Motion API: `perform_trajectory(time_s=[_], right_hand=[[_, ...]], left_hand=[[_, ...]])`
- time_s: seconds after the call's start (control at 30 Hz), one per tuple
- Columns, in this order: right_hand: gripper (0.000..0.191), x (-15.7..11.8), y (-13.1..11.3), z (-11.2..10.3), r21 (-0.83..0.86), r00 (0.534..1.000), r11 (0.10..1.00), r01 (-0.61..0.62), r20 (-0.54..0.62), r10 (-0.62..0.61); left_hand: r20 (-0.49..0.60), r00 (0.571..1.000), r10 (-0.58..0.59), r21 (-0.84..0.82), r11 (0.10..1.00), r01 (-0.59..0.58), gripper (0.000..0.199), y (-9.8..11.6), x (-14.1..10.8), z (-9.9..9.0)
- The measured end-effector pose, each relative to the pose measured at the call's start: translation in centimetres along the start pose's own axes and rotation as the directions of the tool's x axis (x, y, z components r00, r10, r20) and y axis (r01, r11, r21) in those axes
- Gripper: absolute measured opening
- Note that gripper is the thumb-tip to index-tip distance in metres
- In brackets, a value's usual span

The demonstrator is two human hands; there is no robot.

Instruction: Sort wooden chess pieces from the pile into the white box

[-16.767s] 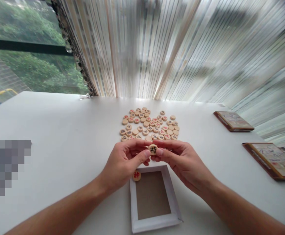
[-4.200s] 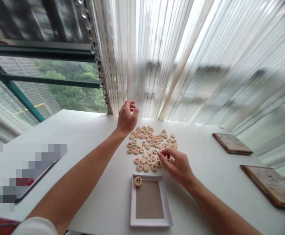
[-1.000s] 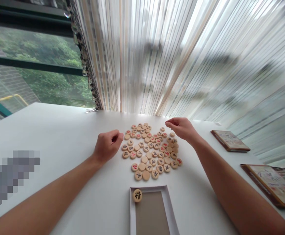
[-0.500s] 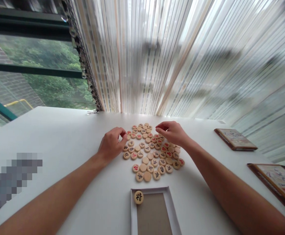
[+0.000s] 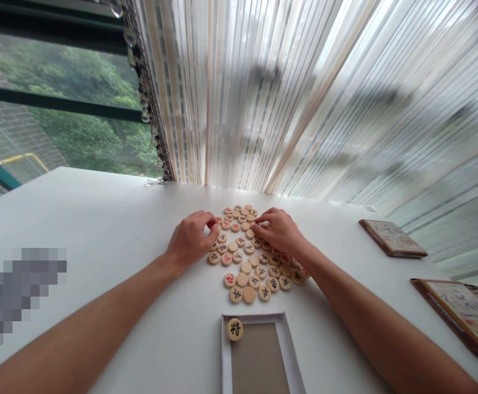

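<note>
Many round wooden pieces (image 5: 249,249), some with red or black characters and some plain, lie spread on the white table. My left hand (image 5: 194,235) is at the left edge of the spread, thumb and forefinger closed round a piece there. At the right of the spread, my right hand (image 5: 277,229) reaches over the pieces and hides several. Its fingertips are pinched at a piece near the upper middle. Nearer to me, a shallow white box (image 5: 294,353) with a grey-brown bottom holds one piece with a black character (image 5: 234,329) in its upper left corner.
Two flat brown-edged boxes with printed tops, one farther (image 5: 392,238) and one nearer (image 5: 462,312), lie at the right. The white table (image 5: 99,219) meets a string curtain (image 5: 239,109) at the back and a window at left.
My right hand has moved left and down onto the pieces. My left hand has stayed nearly in place at the left edge. The view has shifted slightly.
</note>
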State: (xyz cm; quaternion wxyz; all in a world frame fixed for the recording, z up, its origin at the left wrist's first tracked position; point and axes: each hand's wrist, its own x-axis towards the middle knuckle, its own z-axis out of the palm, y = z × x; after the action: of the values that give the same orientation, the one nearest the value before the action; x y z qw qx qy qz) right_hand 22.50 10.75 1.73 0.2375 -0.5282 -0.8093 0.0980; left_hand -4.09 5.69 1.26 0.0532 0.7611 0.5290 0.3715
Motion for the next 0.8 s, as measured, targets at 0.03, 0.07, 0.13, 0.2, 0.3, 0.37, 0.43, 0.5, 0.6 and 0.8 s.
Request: perform_trajectory(time_s=[0.03, 0.07, 0.13, 0.2, 0.3, 0.37, 0.43, 0.5, 0.6, 0.8], right_hand=[[0.022, 0.0, 0.0, 0.1, 0.007, 1.000, 1.000, 0.002, -0.003, -0.002], [0.021, 0.0, 0.0, 0.3, 0.016, 1.000, 1.000, 0.003, -0.008, -0.003], [0.018, 0.0, 0.0, 0.5, 0.042, 1.000, 0.999, -0.002, -0.026, 0.003], [0.014, 0.0, -0.1, 0.6, 0.079, 0.999, 0.997, -0.017, -0.049, 0.021], [0.009, -0.2, -0.4, 0.5, 0.168, 0.996, 0.985, -0.042, -0.070, 0.054], [0.009, -0.2, -0.7, 0.2, 0.246, 0.993, 0.968, -0.052, -0.087, 0.076], [0.015, -0.2, -0.9, -0.5, 0.338, 0.988, 0.939, -0.058, -0.113, 0.102], [0.024, -0.4, -1.3, -1.3, 0.446, 0.982, 0.892, -0.069, -0.127, 0.139], [0.035, -1.4, -2.4, -2.6, 0.625, 0.977, 0.774, -0.101, -0.086, 0.196], [0.048, -6.2, -5.5, -3.5, 0.872, 0.966, 0.452, -0.187, 0.079, 0.247]], left_hand=[[-0.001, 1.000, 0.000, 0.000, 1.000, 0.000, 0.015, 0.0, 0.0, 0.0], [-0.003, 1.000, 0.000, 0.000, 1.000, 0.000, 0.015, 0.0, 0.0, 0.0], [-0.004, 1.000, 0.001, 0.000, 1.000, -0.001, 0.015, 0.0, 0.0, 0.0], [-0.005, 1.000, 0.002, -0.003, 1.000, -0.002, 0.015, 0.0, 0.0, 0.0], [-0.005, 1.000, 0.001, -0.012, 1.000, -0.001, 0.015, 0.0, 0.0, 0.1], [-0.009, 1.000, 0.002, -0.022, 1.000, -0.002, 0.015, 0.0, 0.0, 0.1], [-0.017, 1.000, 0.002, -0.039, 0.999, -0.003, 0.016, -0.1, -0.1, 0.1], [-0.031, 1.000, -0.001, -0.067, 0.998, -0.001, 0.016, -0.1, -0.2, 0.0], [-0.047, 0.999, -0.010, -0.133, 0.991, 0.004, 0.015, 0.1, -0.2, -0.4], [0.034, 0.999, -0.033, -0.353, 0.935, 0.043, 0.017, 3.6, 0.1, -1.4]])
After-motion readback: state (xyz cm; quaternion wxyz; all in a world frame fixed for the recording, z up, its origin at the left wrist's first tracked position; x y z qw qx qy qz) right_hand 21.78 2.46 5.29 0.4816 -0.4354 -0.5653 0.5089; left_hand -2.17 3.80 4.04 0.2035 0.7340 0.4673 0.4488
